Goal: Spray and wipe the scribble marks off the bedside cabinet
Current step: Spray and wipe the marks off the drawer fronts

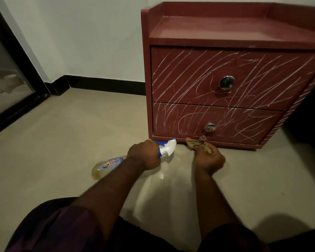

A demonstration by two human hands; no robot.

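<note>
What worried me first was the aim. My left hand point(144, 155) had its fingers wrapped round the neck of the spray bottle point(105, 166), which lay tipped almost flat with its white nozzle pointing low, at the cabinet's base. A squeeze from there would, I judged, have wetted the tiled floor point(71, 133) instead of the drawers and left it slippery. A bottle lying that flat might also fail to draw liquid. My right hand point(210, 160) clutched the patterned cloth point(198, 143) in a tight bunch. So small a wad could smear the marks or snag on the round knobs.

The bedside cabinet point(216, 31) stood on the floor just beyond both hands, dark red. White scribble marks point(180, 73) crossed both drawer fronts and ran down its right edge, and no patch looked wiped.
</note>
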